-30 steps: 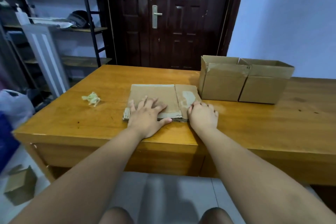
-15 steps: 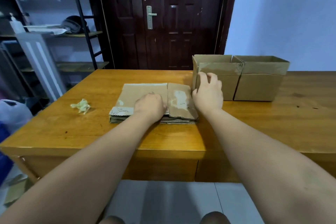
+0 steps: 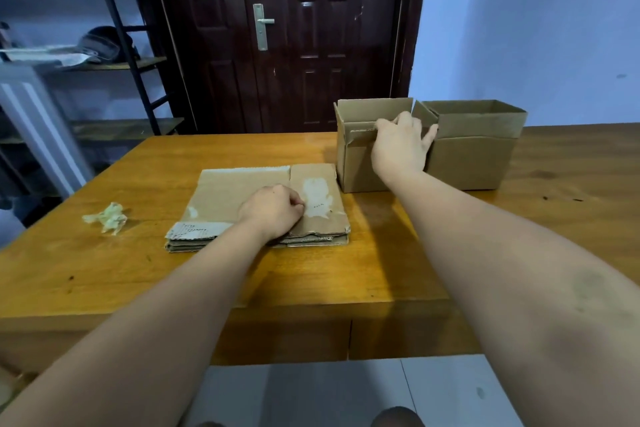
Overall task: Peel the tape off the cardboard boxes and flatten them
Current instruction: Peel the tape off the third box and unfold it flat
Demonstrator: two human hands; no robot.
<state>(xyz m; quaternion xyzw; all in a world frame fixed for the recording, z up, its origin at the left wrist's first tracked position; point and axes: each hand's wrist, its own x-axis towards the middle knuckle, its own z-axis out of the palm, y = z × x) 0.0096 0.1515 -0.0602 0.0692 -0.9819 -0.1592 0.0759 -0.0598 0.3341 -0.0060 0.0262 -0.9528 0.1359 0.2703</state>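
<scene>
Both forearms cross the near edge of the table, reaching away from the body.

Flattened cardboard stack: lies flat, about midway along the table and closer to its near edge. Long axis runs left-right, parallel to that edge. Torn pale patch on the top sheet's right panel.

Left hand: knuckles up, fingers curled into a fist and nothing seen in the fist. It rests on top of the stack near its middle.

Tape wad: crumpled, pale, on the table towards the left edge, well apart from the stack.

Open box: upright, mouth up, just beyond the stack's far right corner. Its front flap is folded outward and down.

Right hand: arm stretched out, back of hand facing the camera, fingers hooked over the box's near top edge and holding the flap. The little finger is spread towards the second box.

The second box stands upright and open, touching the first on its right. The pair forms a row along the far edge.

Behind the table: dark door and metal shelf on the left.
</scene>
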